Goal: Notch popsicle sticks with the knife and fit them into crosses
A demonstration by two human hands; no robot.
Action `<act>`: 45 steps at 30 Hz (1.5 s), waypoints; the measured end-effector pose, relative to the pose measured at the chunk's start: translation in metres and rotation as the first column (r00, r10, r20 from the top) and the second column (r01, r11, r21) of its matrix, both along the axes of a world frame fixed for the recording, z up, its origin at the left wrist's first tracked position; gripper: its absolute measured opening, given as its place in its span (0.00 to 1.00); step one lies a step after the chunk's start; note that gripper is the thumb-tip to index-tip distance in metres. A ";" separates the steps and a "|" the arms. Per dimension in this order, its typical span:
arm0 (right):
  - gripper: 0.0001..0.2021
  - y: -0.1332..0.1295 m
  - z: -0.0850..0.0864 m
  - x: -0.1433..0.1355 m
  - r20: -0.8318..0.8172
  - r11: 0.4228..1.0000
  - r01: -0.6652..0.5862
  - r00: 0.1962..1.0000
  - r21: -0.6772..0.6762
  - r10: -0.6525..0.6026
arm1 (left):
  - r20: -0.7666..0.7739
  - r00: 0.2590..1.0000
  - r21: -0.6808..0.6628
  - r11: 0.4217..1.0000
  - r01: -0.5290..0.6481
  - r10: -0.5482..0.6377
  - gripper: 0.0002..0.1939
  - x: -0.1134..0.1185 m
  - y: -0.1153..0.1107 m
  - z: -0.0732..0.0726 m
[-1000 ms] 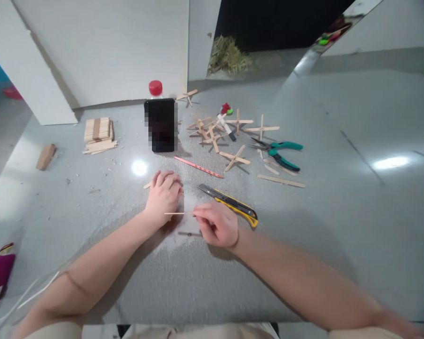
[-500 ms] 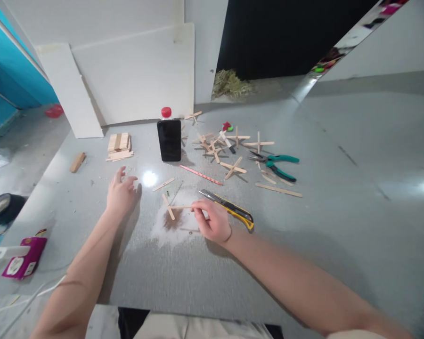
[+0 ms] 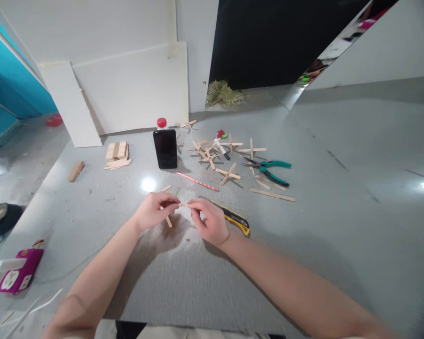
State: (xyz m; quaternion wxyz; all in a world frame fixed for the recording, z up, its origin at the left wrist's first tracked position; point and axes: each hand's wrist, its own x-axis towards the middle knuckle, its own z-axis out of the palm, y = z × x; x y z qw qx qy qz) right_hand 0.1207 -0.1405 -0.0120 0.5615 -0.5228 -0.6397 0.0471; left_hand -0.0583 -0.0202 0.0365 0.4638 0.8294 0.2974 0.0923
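Note:
Close together above the grey table, my left hand (image 3: 155,210) and my right hand (image 3: 209,221) pinch a small piece made of wooden craft sticks (image 3: 183,205) from its two sides. Most of that piece is hidden by my fingers; one stick end (image 3: 168,221) pokes out below my left fingers. Behind my left hand lies a short loose stick (image 3: 166,188). A yellow and black utility knife (image 3: 237,220) lies just right of my right hand, partly covered by it. Beyond my hands, a red patterned pencil (image 3: 198,181) lies slanted on the table.
A black phone (image 3: 165,149) leans on a red-capped bottle (image 3: 161,123). Several crossed-stick pieces (image 3: 228,174) lie at back centre, with green-handled pliers (image 3: 273,172) and a loose craft stick (image 3: 273,195) to their right. At left are a stick bundle (image 3: 117,151) and a purple box (image 3: 21,270).
My left hand has come right from the table's left side and now pinches the craft-stick piece. My right hand keeps its hold. The view has shifted slightly.

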 end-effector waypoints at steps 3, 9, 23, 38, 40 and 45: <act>0.08 0.003 -0.001 0.001 -0.037 0.997 0.037 0.999 -0.066 -0.040 | 0.039 0.999 -0.031 0.999 -0.018 0.020 0.15 0.006 0.003 -0.018; 0.06 0.003 -0.005 0.003 -0.103 0.977 0.070 0.990 -0.204 -0.093 | 0.099 0.994 -0.048 0.998 -0.048 0.053 0.14 0.004 0.002 -0.041; 0.06 0.001 -0.003 0.004 -0.081 0.924 0.078 0.990 -0.375 -0.116 | 0.303 0.952 0.307 0.949 -0.065 -0.033 0.09 0.005 0.003 -0.041; 0.12 -0.051 0.028 0.052 0.529 0.867 0.264 0.849 -0.423 0.000 | 0.119 0.945 0.657 0.738 0.156 -0.306 0.10 0.009 -0.005 -0.048; 0.15 -0.065 0.018 0.053 0.619 0.830 0.383 0.783 -0.405 -0.059 | 0.112 0.944 0.645 0.746 0.168 -0.310 0.10 0.010 -0.004 -0.047; 0.19 -0.069 0.000 0.057 0.703 0.774 0.535 0.691 -0.339 -0.170 | 0.102 0.943 0.610 0.769 0.192 -0.316 0.10 0.012 0.000 -0.046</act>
